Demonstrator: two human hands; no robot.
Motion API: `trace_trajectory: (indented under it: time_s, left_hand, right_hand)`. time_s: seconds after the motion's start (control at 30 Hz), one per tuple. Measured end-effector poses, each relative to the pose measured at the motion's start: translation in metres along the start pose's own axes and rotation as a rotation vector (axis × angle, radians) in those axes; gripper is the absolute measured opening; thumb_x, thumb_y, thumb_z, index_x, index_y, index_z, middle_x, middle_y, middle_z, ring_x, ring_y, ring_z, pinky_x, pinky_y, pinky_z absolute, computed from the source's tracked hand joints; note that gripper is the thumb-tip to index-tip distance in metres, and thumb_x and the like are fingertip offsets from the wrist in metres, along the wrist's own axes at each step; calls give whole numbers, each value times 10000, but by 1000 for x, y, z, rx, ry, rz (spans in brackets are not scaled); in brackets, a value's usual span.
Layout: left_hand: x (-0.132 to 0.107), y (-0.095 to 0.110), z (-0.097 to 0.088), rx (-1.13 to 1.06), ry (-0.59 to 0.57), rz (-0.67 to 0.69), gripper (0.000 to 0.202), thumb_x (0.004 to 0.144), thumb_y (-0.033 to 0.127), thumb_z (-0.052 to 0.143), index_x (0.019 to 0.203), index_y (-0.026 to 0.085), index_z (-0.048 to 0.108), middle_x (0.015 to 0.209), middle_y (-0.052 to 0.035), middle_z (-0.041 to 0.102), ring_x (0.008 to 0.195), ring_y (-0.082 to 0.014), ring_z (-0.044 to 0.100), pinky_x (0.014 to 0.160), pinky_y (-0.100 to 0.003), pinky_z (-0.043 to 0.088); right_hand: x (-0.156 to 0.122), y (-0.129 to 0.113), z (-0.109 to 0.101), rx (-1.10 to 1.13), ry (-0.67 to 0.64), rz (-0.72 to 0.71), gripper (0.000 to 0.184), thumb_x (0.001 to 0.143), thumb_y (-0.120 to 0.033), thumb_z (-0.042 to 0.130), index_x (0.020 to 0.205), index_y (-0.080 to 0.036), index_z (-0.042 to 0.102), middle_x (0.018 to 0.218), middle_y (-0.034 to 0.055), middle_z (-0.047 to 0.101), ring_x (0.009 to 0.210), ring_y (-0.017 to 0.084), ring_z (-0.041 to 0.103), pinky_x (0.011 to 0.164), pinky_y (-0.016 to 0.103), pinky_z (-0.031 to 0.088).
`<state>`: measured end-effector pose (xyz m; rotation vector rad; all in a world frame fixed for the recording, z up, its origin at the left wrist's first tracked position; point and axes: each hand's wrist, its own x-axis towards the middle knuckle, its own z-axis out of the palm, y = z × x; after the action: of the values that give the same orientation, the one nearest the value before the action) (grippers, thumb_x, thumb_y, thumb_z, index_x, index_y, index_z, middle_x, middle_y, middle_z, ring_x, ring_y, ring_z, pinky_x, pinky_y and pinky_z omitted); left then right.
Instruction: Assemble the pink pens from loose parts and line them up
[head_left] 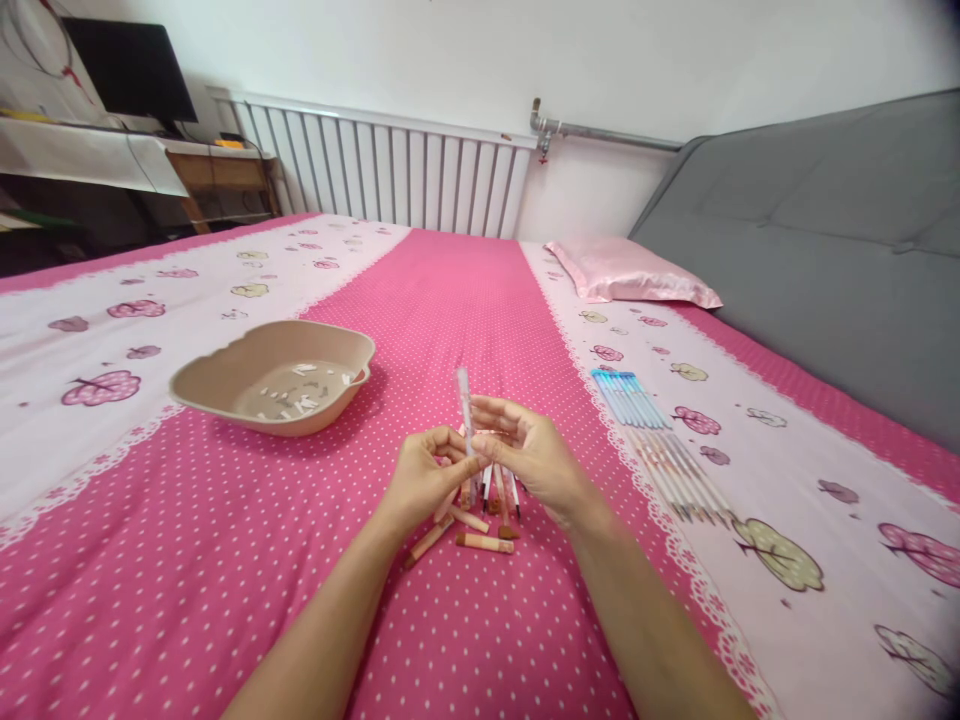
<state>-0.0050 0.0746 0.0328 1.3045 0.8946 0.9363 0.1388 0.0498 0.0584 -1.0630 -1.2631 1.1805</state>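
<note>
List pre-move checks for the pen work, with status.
1. Pale pen gripped: ok, left hand and right hand both on it.
2. Pen's lower end in clear view: not ok, fingers cover part of it.
3. Loose parts spread apart: not ok, bunched and overlapping below the hands.
4. Basin upright: ok, white bits inside.
5. Blue-topped pens lined up: ok, side by side.
6. Pen fully assembled: cannot tell.

I list: one pale pen point(463, 395), near upright, pinched by left hand point(429, 472) and right hand point(534, 452); loose pen-like pieces point(486, 543), heaped below; one tan basin point(206, 388), left, holding white scraps point(306, 404); one blue-topped row point(630, 400) and one pale row point(679, 475) of pens, right; all on one dotted pink bed point(480, 650). Beyond: one pillow point(637, 268), one radiator point(390, 165).
</note>
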Motion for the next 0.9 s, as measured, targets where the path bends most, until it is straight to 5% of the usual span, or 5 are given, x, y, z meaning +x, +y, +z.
trace_trajectory:
  time_s: [0.2, 0.33, 0.53, 0.77, 0.9]
  left_hand:
    - [6, 0, -5, -55, 49, 74, 306, 702, 383, 698, 838, 116, 635, 696, -56, 674, 566, -151, 638, 495, -219, 490]
    - [8, 1, -6, -119, 101, 103, 359, 712, 361, 696, 967, 111, 663, 847, -92, 705, 745, -178, 657, 650, -245, 516]
    - [7, 2, -8, -152, 39, 96, 390, 737, 366, 669, 1052, 137, 656, 906, -92, 703, 739, -169, 641, 665, -253, 497]
    - [14, -12, -13, -73, 54, 177, 265, 697, 353, 707, 850, 139, 674, 802, -52, 655, 709, -136, 596, 662, -233, 482]
    - [16, -15, -14, -29, 106, 172, 283, 659, 380, 731, 751, 134, 625, 709, -26, 620, 630, -122, 575, 594, -225, 466]
  right_hand:
    - [0, 1, 0, -134, 0, 111, 442, 667, -230, 735, 1074, -172, 573, 1056, 96, 647, 946, 198, 634, 877, 389, 494]
    - [1, 9, 1, -92, -86, 164, 331, 753, -241, 653, 1072, -177, 593, 916, 71, 683, 887, 200, 663, 867, 399, 489]
    - [3, 16, 4, 57, -83, 187, 376, 719, -341, 695, 1025, -152, 588, 745, 43, 690, 781, 201, 684, 817, 389, 503]
    - [1, 17, 11, -31, 56, 184, 508, 583, -318, 798, 969, -174, 500, 741, 27, 694, 724, 201, 682, 688, 334, 509]
    - [0, 21, 15, -129, 41, 153, 334, 648, -331, 745, 832, -173, 516, 702, 34, 684, 669, 193, 670, 593, 289, 476]
